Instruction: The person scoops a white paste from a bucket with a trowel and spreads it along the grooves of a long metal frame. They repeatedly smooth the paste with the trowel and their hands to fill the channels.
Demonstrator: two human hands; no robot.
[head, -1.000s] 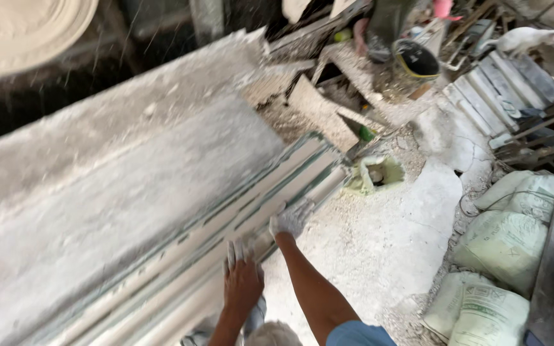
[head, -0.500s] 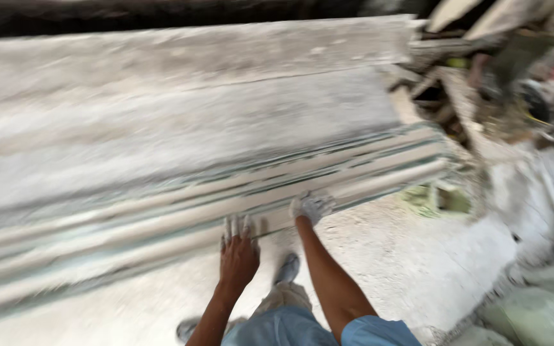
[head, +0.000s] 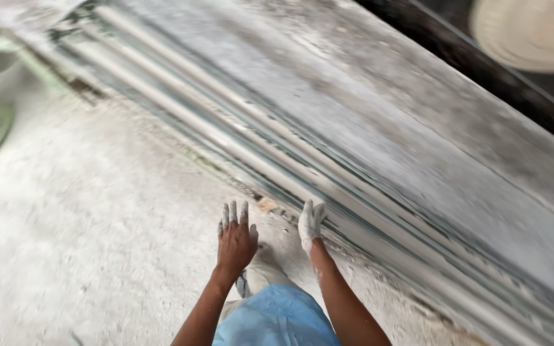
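1. Dusty plaster floor [head: 84,243]; long ribbed moulding [head: 277,160] on the surface, just ahead of the fingers.
2. Left hand [head: 235,240] spread, empty; right hand [head: 311,221] open, plaster-coated, touching the moulding's edge.
3. Likely risks: chipped edge under pressure, slipping on dust.

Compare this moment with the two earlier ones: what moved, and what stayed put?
The view swung, so the long ribbed moulding now runs diagonally instead of across. The left hand, earlier on its near edge, now hovers over the dusty floor. The plaster-coated right hand stays at the edge. Both hands remain open, holding nothing.
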